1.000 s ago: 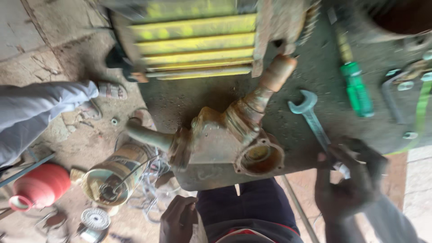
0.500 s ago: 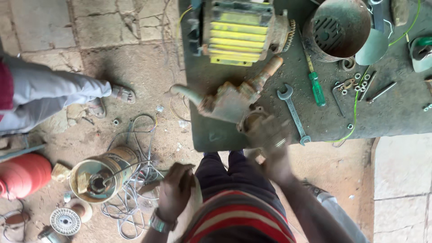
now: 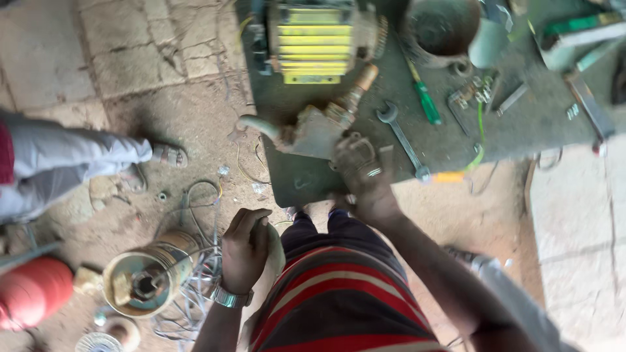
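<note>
A rusty metal pump body [image 3: 313, 130] with a bent pipe stub at its left and a brass fitting at its upper right lies on the dark green table [image 3: 456, 143]. My right hand [image 3: 360, 171] lies over its round flange at the table's near edge, fingers wrapped on it. My left hand [image 3: 244, 251], with a metal watch on the wrist, hangs curled beside my hip against something pale; whether it holds that thing is unclear.
On the table are a yellow-finned motor [image 3: 313, 39], an open-end spanner [image 3: 403, 140], a green-handled screwdriver [image 3: 424, 98], a round metal housing [image 3: 443, 29] and small bolts. On the ground are a wound motor stator [image 3: 147, 280], loose wire and a red cylinder [image 3: 32, 293]. Another person's leg [image 3: 72, 163] is at left.
My right hand has left the spanner at the right and come onto the pump body's flange. My left hand has risen beside my hip. The view has widened.
</note>
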`<state>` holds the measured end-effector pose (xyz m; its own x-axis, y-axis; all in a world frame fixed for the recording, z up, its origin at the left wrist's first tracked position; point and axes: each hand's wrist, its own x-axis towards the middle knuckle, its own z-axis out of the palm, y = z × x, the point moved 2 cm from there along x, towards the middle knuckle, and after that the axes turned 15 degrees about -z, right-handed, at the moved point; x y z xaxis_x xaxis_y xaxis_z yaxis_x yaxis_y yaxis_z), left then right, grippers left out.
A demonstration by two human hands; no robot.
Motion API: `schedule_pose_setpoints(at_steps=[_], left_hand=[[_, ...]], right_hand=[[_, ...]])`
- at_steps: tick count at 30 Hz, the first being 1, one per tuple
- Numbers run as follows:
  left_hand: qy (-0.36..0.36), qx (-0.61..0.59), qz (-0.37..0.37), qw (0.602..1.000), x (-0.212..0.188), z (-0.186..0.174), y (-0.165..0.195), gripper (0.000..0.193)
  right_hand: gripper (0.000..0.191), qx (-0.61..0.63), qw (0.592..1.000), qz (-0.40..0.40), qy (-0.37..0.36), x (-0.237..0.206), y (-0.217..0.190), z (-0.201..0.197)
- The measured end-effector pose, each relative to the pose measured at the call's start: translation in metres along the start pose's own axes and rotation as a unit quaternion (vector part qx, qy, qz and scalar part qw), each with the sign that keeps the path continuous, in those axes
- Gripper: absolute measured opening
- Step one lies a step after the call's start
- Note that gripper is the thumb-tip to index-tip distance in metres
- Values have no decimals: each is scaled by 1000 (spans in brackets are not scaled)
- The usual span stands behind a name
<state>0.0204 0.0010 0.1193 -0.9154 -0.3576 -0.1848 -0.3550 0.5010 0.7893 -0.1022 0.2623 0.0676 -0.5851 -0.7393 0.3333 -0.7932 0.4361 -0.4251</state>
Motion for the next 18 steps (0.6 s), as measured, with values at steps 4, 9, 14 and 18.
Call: schedule_pose_setpoints(at_steps=[4,9,14,18], left_hand=[[-16,8,55,998,9,6,10,17],[-36,36,54,997,14,17,22,15],[-57,20,44,997,14,35,33,16],[-127,22,-47,991,13,50,33,28]], right_hand=[[37,-43,997,-44,49,-33,3,-20],[7,-113,949,165,242,-47,73,-65],[33,-123,963,153,184,5,116,-88],[39,-125,965,193,123,27,125,-90]])
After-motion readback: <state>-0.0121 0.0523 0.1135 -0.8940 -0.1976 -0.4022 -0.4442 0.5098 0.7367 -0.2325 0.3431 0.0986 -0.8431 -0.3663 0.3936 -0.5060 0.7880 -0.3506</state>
